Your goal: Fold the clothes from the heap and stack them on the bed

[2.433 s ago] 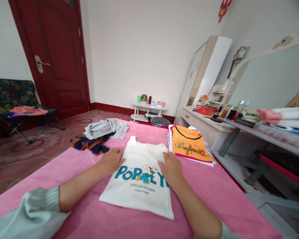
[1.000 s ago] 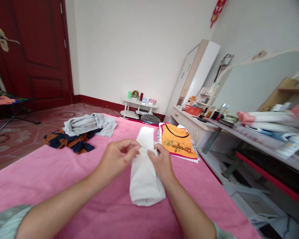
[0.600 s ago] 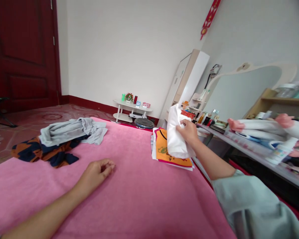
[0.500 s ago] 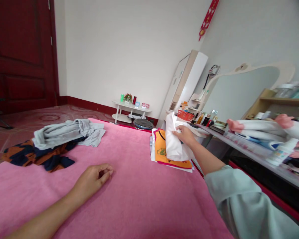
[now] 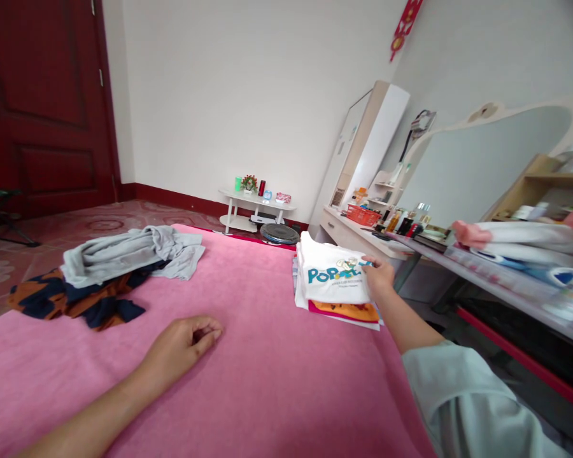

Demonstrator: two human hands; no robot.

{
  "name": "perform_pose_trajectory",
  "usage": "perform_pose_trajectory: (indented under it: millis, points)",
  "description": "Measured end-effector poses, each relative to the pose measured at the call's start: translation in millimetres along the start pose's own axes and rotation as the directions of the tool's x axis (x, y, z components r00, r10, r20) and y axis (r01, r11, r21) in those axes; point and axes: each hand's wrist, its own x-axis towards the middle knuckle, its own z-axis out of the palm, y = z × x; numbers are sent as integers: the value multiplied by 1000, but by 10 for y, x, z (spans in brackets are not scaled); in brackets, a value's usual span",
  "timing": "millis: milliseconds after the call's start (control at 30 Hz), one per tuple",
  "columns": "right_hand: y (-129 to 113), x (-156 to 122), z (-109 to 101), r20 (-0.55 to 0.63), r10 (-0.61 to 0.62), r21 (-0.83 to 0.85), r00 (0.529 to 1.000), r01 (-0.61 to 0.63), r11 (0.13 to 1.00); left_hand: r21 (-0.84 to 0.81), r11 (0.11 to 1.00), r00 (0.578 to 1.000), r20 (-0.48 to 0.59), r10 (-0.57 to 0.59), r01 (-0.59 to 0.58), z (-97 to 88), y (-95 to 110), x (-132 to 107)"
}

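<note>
A folded white T-shirt [image 5: 332,270] with blue lettering lies on top of a stack of folded clothes. My right hand [image 5: 379,275] is at its right edge, thumb and fingers pinching the cloth. Under it shows the lower edge of an orange garment [image 5: 348,310] with red trim, and other folded pieces lie below that. My left hand [image 5: 193,337] rests on the pink bed cover [image 5: 258,369] with its fingers curled in and nothing in them.
At the left lie a crumpled grey garment [image 5: 124,251] and an orange and navy garment [image 5: 81,302]. Along the right side runs a dressing table [image 5: 501,273] crowded with bottles, a red basket [image 5: 363,215] and a mirror [image 5: 496,172]. A small white table [image 5: 255,202] stands beyond the bed.
The white T-shirt was bunched and upright in my right hand; now it lies flat over the orange garment, lettering showing. My right hand moved to its right edge. The left hand stays curled.
</note>
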Motion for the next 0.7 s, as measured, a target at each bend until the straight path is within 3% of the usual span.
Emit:
perform_pose_trajectory:
  millis: [67, 233, 333, 400, 467, 533, 567, 633, 700]
  points:
    - [35, 5, -28, -41, 22, -79, 999, -25, 997, -8, 1000, 1000, -6, 0, 0, -3, 4, -2]
    - [121, -186, -114, 53, 58, -268, 997, -42, 962, -17, 1000, 1000, -18, 25, -26, 9, -19, 9]
    - [-72, -373, -140, 76, -176, -380, 982, 191, 905, 2, 1000, 1000, -11, 5, -5, 12, -18, 14]
    - [-281, -527, -142, 214, -417, -375, 883, 468, 800, 12, 1000, 1000, -4, -7, 7, 9, -14, 13]
    - [-462, -694, -140, 436, -570, -263, 696, 704, 659, 26, 1000, 1000, 3, -1, 1, 6, -13, 10]
    - [-553, -849, -143, 635, -603, -134, 483, 837, 530, 51, 998, 1000, 16, 19, -20, 4, -19, 6]
    - [-561, -910, -145, 702, -589, -90, 401, 870, 484, 67, 997, 999, 24, 30, -31, 4, -23, 5]
    - [-521, -986, -151, 776, -543, -57, 321, 893, 447, 93, 994, 998, 40, 45, -48, 6, -34, 5]
    - [-451, -1000, -152, 812, -499, -50, 304, 887, 459, 101, 994, 998, 45, 48, -53, 7, -44, 6]
